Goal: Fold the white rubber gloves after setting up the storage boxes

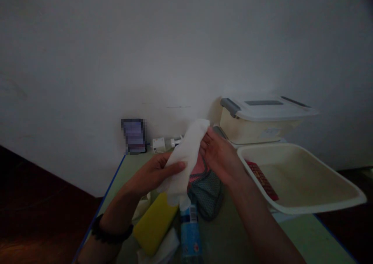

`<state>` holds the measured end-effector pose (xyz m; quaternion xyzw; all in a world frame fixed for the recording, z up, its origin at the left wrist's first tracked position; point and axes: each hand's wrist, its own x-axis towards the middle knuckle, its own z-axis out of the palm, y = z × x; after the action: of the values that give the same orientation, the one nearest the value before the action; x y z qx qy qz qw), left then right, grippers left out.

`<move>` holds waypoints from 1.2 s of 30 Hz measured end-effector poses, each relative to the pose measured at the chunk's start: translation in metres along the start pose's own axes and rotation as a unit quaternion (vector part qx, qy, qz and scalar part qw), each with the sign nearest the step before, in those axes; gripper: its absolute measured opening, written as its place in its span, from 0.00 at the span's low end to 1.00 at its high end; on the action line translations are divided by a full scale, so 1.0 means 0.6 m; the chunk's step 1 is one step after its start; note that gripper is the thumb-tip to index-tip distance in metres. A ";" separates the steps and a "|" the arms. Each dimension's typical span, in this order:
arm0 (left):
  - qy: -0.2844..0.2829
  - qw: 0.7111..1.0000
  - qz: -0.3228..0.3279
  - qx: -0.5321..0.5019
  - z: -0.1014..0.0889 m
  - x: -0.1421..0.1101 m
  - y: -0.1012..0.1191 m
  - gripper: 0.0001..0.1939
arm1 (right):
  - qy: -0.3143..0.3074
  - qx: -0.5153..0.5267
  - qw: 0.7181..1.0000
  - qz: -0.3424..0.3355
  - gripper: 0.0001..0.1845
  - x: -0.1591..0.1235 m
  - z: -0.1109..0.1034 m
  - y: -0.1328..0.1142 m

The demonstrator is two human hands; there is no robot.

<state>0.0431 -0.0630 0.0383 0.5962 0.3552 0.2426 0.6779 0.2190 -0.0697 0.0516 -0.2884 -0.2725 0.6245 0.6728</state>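
A long, limp white cloth [186, 155], shaped somewhat like a sock, is stretched at a slant between my two hands above the table. My left hand [159, 171] grips it from the left, thumb lying across its front and fingers behind it. At the upper right edge, my right hand [220, 155] pinches the cloth between closed fingers. Below it lie a yellow sponge-like block [155, 223], a bottle with a blue label [190, 233] and a grey-green mesh cloth [206, 194] with a pink part, all partly covered. A crumpled white cloth [161, 250] shows near the bottom.
On the right, a cream basin [305, 182] holds a red patterned item [262, 180]. Behind it stands a lidded storage box [259, 120] with grey latches. A blurred upright screen [134, 136] and a clear bottle with a white label [160, 144] stand near the wall.
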 end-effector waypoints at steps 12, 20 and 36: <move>0.024 0.997 0.054 -0.055 -0.017 -0.012 0.020 0.20 | -0.212 -0.039 0.941 0.262 0.36 0.001 -0.005 0.040; -0.031 0.999 0.024 0.002 -0.008 -0.010 0.012 0.24 | -0.184 -0.067 0.969 0.148 0.17 -0.005 -0.006 0.023; -0.033 0.998 0.021 -0.043 -0.005 0.003 0.004 0.18 | -0.050 0.013 0.995 0.089 0.15 -0.005 0.005 0.013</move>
<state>0.0424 -0.0593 0.0400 0.5818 0.3090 0.2521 0.7089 0.2112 -0.0721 0.0477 -0.2709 -0.2708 0.6994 0.6034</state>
